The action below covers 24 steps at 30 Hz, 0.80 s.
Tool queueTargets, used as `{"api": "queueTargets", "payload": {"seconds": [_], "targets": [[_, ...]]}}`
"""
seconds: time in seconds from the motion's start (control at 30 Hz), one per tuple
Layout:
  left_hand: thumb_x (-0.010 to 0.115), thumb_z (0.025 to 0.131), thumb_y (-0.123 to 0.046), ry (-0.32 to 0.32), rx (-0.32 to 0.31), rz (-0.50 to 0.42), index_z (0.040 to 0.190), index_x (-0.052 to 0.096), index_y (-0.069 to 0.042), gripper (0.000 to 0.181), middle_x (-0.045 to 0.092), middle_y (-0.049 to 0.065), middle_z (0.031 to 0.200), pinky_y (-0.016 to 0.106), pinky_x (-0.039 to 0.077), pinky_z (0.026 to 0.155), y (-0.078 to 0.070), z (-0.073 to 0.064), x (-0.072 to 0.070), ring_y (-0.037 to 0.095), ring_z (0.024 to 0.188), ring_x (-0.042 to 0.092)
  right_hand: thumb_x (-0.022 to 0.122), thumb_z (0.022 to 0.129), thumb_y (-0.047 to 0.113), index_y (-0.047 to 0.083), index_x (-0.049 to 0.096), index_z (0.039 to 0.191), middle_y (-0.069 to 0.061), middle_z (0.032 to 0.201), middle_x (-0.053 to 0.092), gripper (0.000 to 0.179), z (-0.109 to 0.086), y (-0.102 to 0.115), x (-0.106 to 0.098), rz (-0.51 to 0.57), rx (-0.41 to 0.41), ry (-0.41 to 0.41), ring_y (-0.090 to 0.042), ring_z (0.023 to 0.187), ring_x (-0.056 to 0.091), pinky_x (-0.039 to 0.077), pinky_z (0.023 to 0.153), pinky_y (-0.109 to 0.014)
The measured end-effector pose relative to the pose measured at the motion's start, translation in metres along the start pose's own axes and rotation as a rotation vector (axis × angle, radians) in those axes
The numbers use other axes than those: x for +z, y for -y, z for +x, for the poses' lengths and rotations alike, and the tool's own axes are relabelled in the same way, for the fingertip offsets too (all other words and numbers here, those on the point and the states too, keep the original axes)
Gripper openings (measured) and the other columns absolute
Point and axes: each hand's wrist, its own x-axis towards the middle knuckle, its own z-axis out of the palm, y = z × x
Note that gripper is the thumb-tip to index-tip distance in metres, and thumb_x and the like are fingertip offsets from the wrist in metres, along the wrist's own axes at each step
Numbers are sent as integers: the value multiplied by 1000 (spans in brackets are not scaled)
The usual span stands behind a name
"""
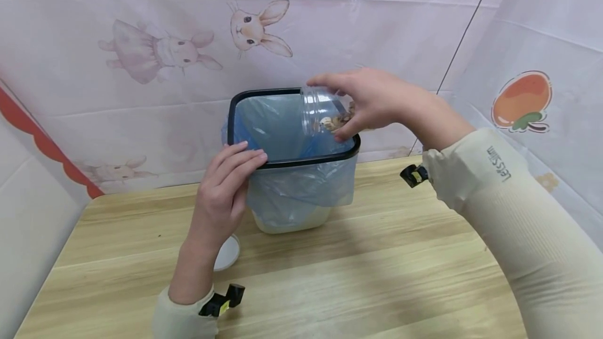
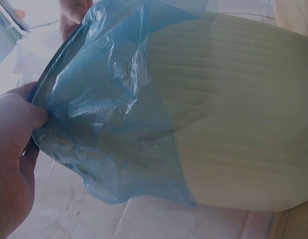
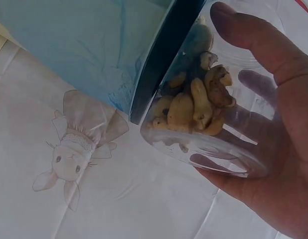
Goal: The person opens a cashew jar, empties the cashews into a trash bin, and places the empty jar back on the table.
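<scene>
A pale trash bin (image 1: 292, 222) with a black rim (image 1: 301, 162) is lined with a blue plastic bag (image 1: 301, 187), folded down over its outside. My left hand (image 1: 225, 187) grips the rim at the near left corner, its thumb (image 2: 38, 117) on the bag's outer side and its fingers reaching over the edge. Above the bin's right side my right hand (image 1: 377, 98) holds a clear plastic jar (image 1: 316, 106) tipped sideways, its mouth facing left over the opening. Tan, nut-like pieces (image 3: 189, 107) lie inside the jar along its lower side.
A round white lid (image 1: 228, 253) lies on the wooden table (image 1: 377, 276), beside my left wrist. Behind the bin hangs a wall cloth (image 1: 188, 114) printed with rabbits, close to the bin's back edge. Small black mounts (image 1: 413, 175) sit at both cuffs.
</scene>
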Motion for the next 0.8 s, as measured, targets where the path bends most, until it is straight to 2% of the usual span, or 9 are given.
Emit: {"api": "queueTargets", "payload": {"seconds": [0.2, 0.5, 0.8], "targets": [[54, 95, 9, 7, -8, 0, 124, 70, -6, 36, 69, 10, 124, 53, 37, 113, -1, 0, -1, 33, 127, 56, 87, 71, 42, 35, 29, 156, -6, 137, 58, 103, 3, 5, -2, -39, 14, 19, -27, 120, 56, 46, 97, -51], [54, 95, 9, 5, -10, -2, 123, 70, -6, 36, 69, 10, 123, 53, 38, 112, 0, 1, -1, 33, 127, 56, 86, 74, 46, 37, 27, 157, -4, 134, 58, 103, 9, 10, -3, -110, 37, 66, -24, 110, 57, 48, 90, -50], [55, 95, 9, 8, -7, 4, 124, 70, -7, 36, 69, 10, 123, 53, 38, 112, 1, 0, 0, 32, 127, 56, 85, 73, 48, 35, 26, 158, -5, 143, 55, 104, 10, 14, -2, -145, 48, 80, -26, 121, 55, 49, 91, -52]]}}
